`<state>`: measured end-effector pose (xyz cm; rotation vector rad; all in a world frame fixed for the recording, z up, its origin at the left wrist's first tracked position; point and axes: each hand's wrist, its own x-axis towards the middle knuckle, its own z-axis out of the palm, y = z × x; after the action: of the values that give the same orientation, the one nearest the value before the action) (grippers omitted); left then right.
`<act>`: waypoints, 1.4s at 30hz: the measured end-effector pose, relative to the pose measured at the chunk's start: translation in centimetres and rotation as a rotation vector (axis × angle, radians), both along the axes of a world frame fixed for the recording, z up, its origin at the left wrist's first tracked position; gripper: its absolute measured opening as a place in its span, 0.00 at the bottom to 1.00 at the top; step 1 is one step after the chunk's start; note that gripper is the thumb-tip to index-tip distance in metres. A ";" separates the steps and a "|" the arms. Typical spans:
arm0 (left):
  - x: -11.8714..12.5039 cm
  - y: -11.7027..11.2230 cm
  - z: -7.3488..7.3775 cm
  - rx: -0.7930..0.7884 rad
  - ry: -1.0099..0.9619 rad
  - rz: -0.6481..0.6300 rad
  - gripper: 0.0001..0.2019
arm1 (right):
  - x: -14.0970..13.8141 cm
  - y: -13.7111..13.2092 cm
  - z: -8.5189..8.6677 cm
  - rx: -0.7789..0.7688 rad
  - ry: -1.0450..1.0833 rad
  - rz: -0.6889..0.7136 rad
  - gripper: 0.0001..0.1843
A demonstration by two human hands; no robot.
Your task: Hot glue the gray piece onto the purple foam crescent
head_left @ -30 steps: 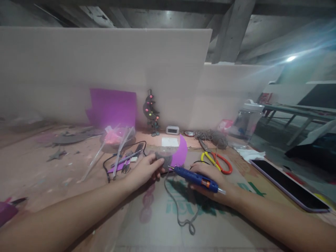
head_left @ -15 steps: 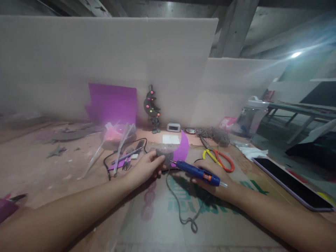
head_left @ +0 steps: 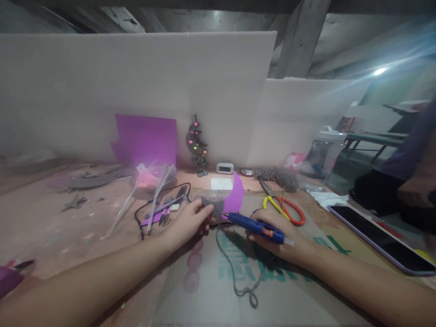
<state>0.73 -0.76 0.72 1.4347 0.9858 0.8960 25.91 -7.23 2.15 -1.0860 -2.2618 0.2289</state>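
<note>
My left hand (head_left: 195,218) pinches the left end of a purple crescent (head_left: 235,195), where grey yarn (head_left: 215,207) is wrapped round it. My right hand (head_left: 272,227) grips a blue hot glue gun (head_left: 254,225) with a clear glue stick jutting from its back. The gun's metal tip sits at the border between wrapped yarn and bare purple, touching or very close to it. A loose yarn tail (head_left: 235,277) runs down from the crescent and curls on the cardboard (head_left: 204,295).
Scissors (head_left: 289,211) with red and yellow handles lie beyond my right hand, near a yarn ball (head_left: 286,178). A phone (head_left: 378,238) and a water jug (head_left: 322,156) are at right. A decorated grey moon (head_left: 195,143) leans on the white board. Another person (head_left: 405,168) is at far right.
Another person has come into view at the far right. My view has tilted slightly upward. Both hands keep their holds, and the glue gun tip has barely moved.
</note>
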 end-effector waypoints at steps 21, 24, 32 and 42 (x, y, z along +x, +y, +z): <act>0.0 0.1 -0.1 0.025 0.057 0.028 0.15 | 0.2 0.4 -0.3 0.035 -0.008 0.024 0.09; -0.1 0.1 -0.2 0.029 0.046 0.010 0.15 | 0.1 0.3 -0.2 0.034 -0.001 0.029 0.08; 0.0 0.4 -0.4 0.013 0.005 -0.011 0.15 | 0.0 0.1 0.0 0.010 0.021 0.040 0.08; 0.0 -0.1 0.1 0.026 0.017 0.001 0.14 | -0.3 0.0 0.4 0.017 -0.013 0.013 0.09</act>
<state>0.75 -0.82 0.84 1.4665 0.9909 0.9014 25.63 -7.22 2.51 -1.0664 -2.2787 0.2083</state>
